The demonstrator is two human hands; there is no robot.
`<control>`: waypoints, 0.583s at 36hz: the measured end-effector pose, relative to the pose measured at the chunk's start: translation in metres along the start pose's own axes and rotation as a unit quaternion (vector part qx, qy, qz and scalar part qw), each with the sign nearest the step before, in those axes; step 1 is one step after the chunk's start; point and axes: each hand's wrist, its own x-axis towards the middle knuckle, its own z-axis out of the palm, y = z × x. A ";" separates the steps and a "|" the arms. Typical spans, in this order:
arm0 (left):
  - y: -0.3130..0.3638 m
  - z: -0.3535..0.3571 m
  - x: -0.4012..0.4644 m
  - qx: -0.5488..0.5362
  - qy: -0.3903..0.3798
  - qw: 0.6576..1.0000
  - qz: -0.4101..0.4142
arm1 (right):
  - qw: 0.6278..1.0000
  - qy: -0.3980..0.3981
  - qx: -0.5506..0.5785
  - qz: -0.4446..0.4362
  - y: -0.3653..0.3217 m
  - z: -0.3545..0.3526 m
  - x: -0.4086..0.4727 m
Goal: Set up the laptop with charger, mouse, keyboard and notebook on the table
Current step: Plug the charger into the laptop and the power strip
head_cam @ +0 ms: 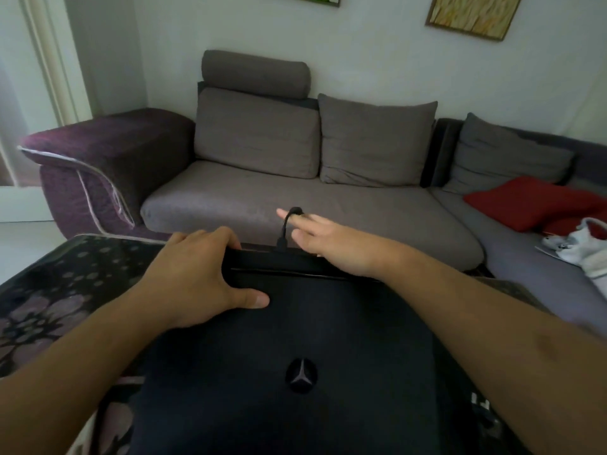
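A black fabric bag with a round three-pointed star logo lies flat in front of me on the table's dark floral cloth. My left hand grips the bag's far edge, thumb on top and fingers curled over the rim. My right hand reaches past the same edge with fingers spread. A thin black pull loop rises from the bag and hooks over one of those fingers. No laptop, charger, mouse, keyboard or notebook shows; the bag's inside is hidden.
A grey sofa with a purple armrest stands right behind the table. On its right section lie a red cushion and a white bundle. The floor shows at the left.
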 end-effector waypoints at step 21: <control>-0.047 0.092 0.070 -0.078 -0.211 0.972 -0.066 | 0.944 0.105 -0.140 0.278 0.171 0.046 0.048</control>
